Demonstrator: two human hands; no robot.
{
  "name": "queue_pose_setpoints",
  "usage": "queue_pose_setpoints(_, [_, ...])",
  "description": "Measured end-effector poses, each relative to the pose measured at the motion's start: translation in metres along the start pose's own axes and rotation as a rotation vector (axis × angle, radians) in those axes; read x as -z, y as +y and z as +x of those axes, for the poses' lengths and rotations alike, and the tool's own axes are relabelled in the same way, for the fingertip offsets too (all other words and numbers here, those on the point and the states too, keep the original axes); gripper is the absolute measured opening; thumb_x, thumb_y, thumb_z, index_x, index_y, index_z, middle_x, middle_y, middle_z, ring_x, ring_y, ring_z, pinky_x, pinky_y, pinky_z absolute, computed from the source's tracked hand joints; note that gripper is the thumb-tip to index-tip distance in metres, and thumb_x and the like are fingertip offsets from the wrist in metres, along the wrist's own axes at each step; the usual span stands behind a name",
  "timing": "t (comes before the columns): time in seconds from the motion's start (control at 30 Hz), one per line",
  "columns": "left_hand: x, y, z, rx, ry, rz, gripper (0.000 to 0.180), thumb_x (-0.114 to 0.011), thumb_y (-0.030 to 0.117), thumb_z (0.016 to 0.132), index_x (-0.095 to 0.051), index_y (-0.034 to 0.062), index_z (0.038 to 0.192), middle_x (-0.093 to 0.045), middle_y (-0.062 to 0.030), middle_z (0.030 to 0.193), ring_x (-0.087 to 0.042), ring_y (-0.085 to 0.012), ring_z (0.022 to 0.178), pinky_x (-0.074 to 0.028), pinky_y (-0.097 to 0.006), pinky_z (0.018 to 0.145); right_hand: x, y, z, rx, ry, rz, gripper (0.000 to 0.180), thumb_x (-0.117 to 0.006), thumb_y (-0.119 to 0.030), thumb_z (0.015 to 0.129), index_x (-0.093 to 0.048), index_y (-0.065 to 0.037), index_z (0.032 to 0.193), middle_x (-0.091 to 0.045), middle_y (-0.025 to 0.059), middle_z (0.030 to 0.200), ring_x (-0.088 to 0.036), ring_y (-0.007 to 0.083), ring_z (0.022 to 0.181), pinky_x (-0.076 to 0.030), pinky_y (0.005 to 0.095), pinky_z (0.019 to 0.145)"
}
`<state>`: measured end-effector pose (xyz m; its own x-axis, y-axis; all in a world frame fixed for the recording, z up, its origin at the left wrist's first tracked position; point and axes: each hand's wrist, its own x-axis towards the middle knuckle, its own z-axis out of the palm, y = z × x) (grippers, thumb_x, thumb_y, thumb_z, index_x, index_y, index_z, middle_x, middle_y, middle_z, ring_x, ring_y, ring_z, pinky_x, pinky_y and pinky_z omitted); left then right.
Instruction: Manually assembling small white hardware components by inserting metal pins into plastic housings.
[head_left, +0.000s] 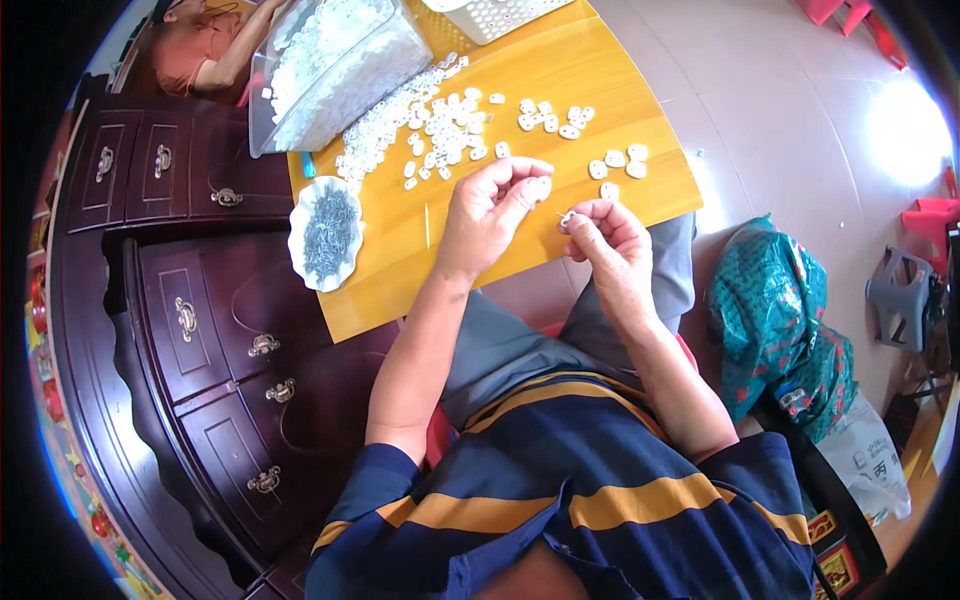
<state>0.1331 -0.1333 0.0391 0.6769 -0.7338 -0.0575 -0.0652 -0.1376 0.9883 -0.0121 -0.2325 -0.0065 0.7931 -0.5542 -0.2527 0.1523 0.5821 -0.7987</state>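
White pieces (543,186), partly hidden, sit pinched in the grip of left hand (488,208) and right hand (612,248).

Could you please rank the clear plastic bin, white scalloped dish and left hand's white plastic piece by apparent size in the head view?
Largest: clear plastic bin
Then: white scalloped dish
Smallest: white plastic piece in left hand

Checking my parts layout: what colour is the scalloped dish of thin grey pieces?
The scalloped dish is white, best seen in the head view.
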Motion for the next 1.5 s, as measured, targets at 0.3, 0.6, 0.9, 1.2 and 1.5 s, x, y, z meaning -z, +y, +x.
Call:
queue_pose_setpoints(0.3, [-0.004, -0.005, -0.025, -0.068, 0.039, 0.06, 0.015, -0.061, 0.006, 0.101, -0.071, -0.0016, 0.109, -0.072, -0.0035, 0.093, -0.064, -0.0078, 0.081, -0.053, -0.024, 0.073, -0.001, 0.002, -0.002, -0.011, -0.026, -0.026, 0.01, -0.066, -0.01, 0.101, -0.064, -0.004, 0.107, -0.07, 0.0008, 0.097, -0.066, 0.0052, 0.089, -0.054, 0.0198, 0.074])
queue_pose_setpoints(0.6, [-0.01, -0.008, -0.026, -0.121, 0.038, 0.127, 0.012, -0.062, 0.003, 0.1, -0.07, -0.0032, 0.106, -0.073, -0.0095, 0.095, -0.071, -0.0143, 0.086, -0.056, -0.028, 0.075, -0.004, 0.0, -0.003, 0.001, -0.012, -0.03, 0.01, -0.066, -0.01, 0.1, -0.065, -0.004, 0.107, -0.071, 0.0022, 0.094, -0.064, 0.0057, 0.079, -0.051, 0.0194, 0.07])
queue_pose_setpoints(0.9, [-0.017, -0.008, -0.024, -0.216, 0.024, 0.183, 0.01, -0.065, 0.002, 0.096, -0.072, -0.0026, 0.102, -0.072, -0.0118, 0.09, -0.071, -0.0176, 0.078, -0.056, -0.029, 0.069, -0.002, -0.002, -0.003, -0.018, -0.019, -0.046, 0.011, -0.066, -0.009, 0.1, -0.066, -0.002, 0.108, -0.072, 0.0015, 0.094, -0.066, 0.0045, 0.081, -0.052, 0.0179, 0.07])
queue_pose_setpoints(1.2, [-0.01, -0.002, -0.022, -0.294, -0.054, 0.313, 0.014, -0.067, 0.004, 0.094, -0.072, -0.0027, 0.105, -0.071, -0.0125, 0.09, -0.069, -0.0202, 0.078, -0.054, -0.03, 0.069, 0.0, 0.0, -0.002, -0.089, -0.064, -0.029, 0.017, -0.067, -0.015, 0.1, -0.068, -0.002, 0.111, -0.073, 0.0028, 0.094, -0.064, 0.0062, 0.073, -0.049, 0.0192, 0.065])
queue_pose_setpoints(1.5, [-0.019, 0.006, -0.029, -0.453, -0.013, 0.648, 0.045, -0.079, 0.006, 0.077, -0.066, 0.0031, 0.12, -0.067, -0.0138, 0.107, -0.067, -0.0333, 0.094, -0.056, -0.041, 0.08, 0.003, -0.001, 0.001, -0.123, -0.071, 0.071, 0.015, -0.064, -0.018, 0.102, -0.068, -0.004, 0.105, -0.073, 0.0021, 0.095, -0.066, 0.0066, 0.08, -0.052, 0.0218, 0.073])
